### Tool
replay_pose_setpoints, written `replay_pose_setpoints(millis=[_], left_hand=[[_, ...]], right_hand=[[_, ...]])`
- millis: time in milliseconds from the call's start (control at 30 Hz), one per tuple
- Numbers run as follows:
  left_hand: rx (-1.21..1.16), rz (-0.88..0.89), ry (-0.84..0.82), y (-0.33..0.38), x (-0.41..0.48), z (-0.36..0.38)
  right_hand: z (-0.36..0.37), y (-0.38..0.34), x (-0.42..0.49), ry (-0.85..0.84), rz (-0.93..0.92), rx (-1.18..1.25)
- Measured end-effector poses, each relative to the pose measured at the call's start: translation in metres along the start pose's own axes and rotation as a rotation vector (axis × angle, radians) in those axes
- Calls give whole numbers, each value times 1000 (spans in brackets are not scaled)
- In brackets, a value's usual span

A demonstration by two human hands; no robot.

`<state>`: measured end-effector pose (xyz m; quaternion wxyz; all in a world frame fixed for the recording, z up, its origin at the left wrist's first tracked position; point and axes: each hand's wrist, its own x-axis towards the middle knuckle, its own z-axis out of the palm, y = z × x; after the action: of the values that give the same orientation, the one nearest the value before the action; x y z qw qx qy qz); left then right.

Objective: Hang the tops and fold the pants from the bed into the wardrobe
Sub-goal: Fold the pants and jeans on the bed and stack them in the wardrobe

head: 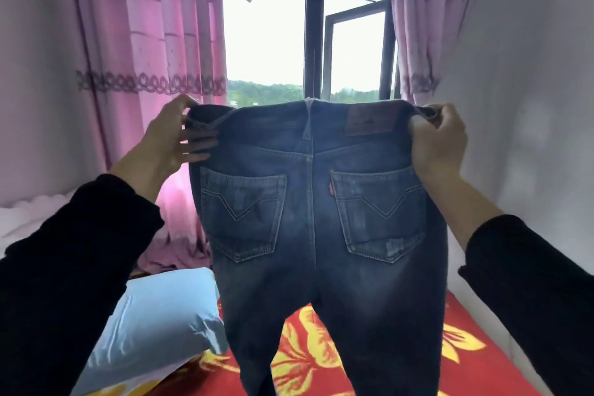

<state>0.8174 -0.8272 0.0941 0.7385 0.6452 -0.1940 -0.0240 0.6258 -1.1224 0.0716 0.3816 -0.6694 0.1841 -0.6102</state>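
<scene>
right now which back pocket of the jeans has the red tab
On the jeans, the back pocket nearer the right hand; the other pocket shows none.

Head-worn wide-angle view, facing forward toward the window [313, 42], close behind held-up jeans [315, 235]

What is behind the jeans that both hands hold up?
Behind the jeans: the window, pink curtains, and below a red flowered bedspread and a blue pillow. The denim hides the window's lower part and the bedspread's middle.
</scene>
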Motion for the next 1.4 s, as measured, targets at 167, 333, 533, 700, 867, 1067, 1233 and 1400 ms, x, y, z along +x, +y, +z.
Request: replay_pose_setpoints(millis=[167,333,533,700,867,1067,1233,1400], left_hand=[[164,-227,-89,-29,29,18],[-161,-99,-67,-41,88,40],[-707,149,-49,3,121,54],[-811,172,-47,-2,95,40],[-596,16,143,-75,36,5],[-166,-274,214,-186,-65,-39],[99,-657,290,-281,-189,-58],[391,-917,188,-356,-323,-58]], right_hand=[[43,37,-1,-275,229,-161],[73,29,34,-535,213,-281],[85,5,80,-359,-35,-47],[76,22,61,-197,18,-31],[55,68,-17,-206,124,5],[2,126,-125,-297,333,-73],[-77,166,-221,-458,514,-320],[-152,209,-334,-783,763,-565]])
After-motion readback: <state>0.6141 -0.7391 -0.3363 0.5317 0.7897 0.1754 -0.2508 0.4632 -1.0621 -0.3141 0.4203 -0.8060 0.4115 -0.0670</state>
